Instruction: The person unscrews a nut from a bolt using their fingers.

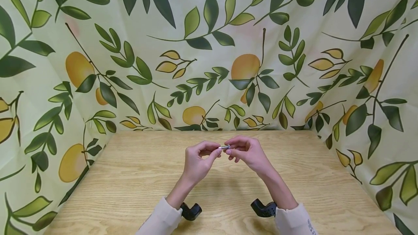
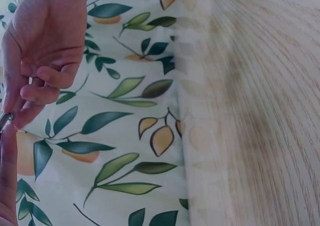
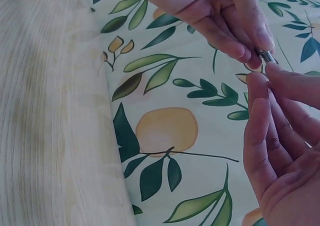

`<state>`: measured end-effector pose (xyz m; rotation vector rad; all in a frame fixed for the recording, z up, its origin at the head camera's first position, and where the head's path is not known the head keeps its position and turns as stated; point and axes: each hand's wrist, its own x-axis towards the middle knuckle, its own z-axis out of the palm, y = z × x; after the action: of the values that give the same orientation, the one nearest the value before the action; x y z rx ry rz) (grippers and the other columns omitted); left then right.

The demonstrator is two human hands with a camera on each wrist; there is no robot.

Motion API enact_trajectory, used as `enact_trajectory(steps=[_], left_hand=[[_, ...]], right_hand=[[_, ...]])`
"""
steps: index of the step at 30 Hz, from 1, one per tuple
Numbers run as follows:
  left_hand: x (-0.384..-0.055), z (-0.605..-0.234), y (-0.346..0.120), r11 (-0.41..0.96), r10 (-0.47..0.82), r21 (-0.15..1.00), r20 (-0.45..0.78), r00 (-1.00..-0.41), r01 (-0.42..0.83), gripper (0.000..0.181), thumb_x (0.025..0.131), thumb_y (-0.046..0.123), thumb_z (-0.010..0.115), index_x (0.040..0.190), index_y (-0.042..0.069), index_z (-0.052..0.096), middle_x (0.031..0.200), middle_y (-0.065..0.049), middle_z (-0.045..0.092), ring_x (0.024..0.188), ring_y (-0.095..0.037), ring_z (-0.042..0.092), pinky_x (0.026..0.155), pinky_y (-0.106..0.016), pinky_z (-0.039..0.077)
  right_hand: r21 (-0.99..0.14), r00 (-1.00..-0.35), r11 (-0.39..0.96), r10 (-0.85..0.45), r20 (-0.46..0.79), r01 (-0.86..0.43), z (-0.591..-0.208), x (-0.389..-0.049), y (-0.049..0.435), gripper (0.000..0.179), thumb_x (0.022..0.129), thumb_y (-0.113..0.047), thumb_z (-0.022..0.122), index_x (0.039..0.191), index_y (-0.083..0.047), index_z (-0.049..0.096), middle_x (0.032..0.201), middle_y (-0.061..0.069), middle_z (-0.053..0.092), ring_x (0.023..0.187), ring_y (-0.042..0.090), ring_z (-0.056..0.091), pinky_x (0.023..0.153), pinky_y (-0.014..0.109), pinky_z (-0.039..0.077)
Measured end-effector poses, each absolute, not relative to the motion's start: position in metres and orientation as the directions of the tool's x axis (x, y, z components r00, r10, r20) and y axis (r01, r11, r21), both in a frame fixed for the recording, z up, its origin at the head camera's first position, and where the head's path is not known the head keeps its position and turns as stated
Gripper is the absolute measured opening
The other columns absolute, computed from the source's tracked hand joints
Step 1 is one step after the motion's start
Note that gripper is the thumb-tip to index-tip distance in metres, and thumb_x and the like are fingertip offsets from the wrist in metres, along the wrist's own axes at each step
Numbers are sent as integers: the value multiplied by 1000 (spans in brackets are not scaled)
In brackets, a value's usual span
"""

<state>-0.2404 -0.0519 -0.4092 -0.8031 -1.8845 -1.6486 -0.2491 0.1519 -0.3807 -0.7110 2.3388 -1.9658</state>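
Above the middle of the table, a small silvery threaded bolt (image 1: 224, 147) is held between both hands, lying nearly level. My left hand (image 1: 200, 159) pinches its left end between thumb and fingertips. At the other end, my right hand (image 1: 249, 152) pinches the bolt with thumb and forefinger, its other fingers loosely curled. Thread ridges on the bolt (image 3: 268, 57) show in the right wrist view, between the left hand (image 3: 220, 16) and the right hand (image 3: 287, 151). Only a bit of the bolt (image 2: 6, 118) appears at the left wrist view's edge; fingertips hide its ends.
Beneath the hands spreads a light wood-grain table (image 1: 137, 177). A cloth printed with leaves and orange fruit (image 1: 209, 61) stands behind it and along both sides. Black curved mounts (image 1: 191, 211) sit at both wrists, beside pale sleeves (image 1: 163, 218).
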Motion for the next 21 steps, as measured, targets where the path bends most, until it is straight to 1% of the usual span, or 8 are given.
enact_trajectory(steps=[2,5,7,12,14,16,21], left_hand=[[-241,-410,-52,92,104,684,716,-690,723,7,92,6,77,98,2,77,87,-13,79,73,-22,78,70,-28,65],[-242,-411,-52,99,104,677,721,-685,729,7,92,6,77,98,2,77,87,-13,79,72,-22,77,70,-28,65],[-242,-411,-52,106,105,676,721,-685,729,8,92,6,77,98,2,77,87,-13,79,72,-22,78,70,-28,65],[-241,-409,-51,112,109,676,721,-685,729,9,92,7,78,99,2,77,88,-12,79,73,-20,78,71,-29,66],[-241,-409,-51,113,109,675,721,-684,729,9,92,7,78,99,2,77,88,-12,79,73,-21,78,71,-29,66],[-241,-409,-51,114,107,675,721,-684,729,9,92,7,78,99,2,77,88,-12,79,73,-21,78,71,-29,66],[-241,-409,-52,113,104,677,720,-686,728,8,91,6,78,98,2,77,87,-12,79,73,-21,78,71,-29,66]], right_hand=[[-935,-897,114,-342,279,-334,-380,-249,152,29,92,-2,75,118,10,69,100,18,77,71,10,72,60,26,59],[-935,-896,109,-341,284,-338,-380,-249,152,28,92,-2,75,117,9,69,97,10,78,71,10,72,60,26,59],[-933,-895,105,-336,292,-344,-380,-249,152,27,92,-3,75,116,8,70,96,9,78,71,10,72,60,27,59],[-929,-894,101,-326,308,-356,-381,-250,153,25,94,-3,74,116,8,70,99,21,76,71,11,72,61,27,60],[-929,-895,102,-325,306,-355,-382,-250,153,26,93,-3,74,116,9,69,100,23,75,71,11,72,61,28,60],[-932,-897,102,-327,299,-348,-382,-250,153,27,93,-4,75,116,9,69,100,20,76,71,11,73,61,28,60],[-937,-897,103,-343,280,-332,-383,-251,153,27,93,-4,75,117,8,69,96,6,78,71,12,73,60,27,60]])
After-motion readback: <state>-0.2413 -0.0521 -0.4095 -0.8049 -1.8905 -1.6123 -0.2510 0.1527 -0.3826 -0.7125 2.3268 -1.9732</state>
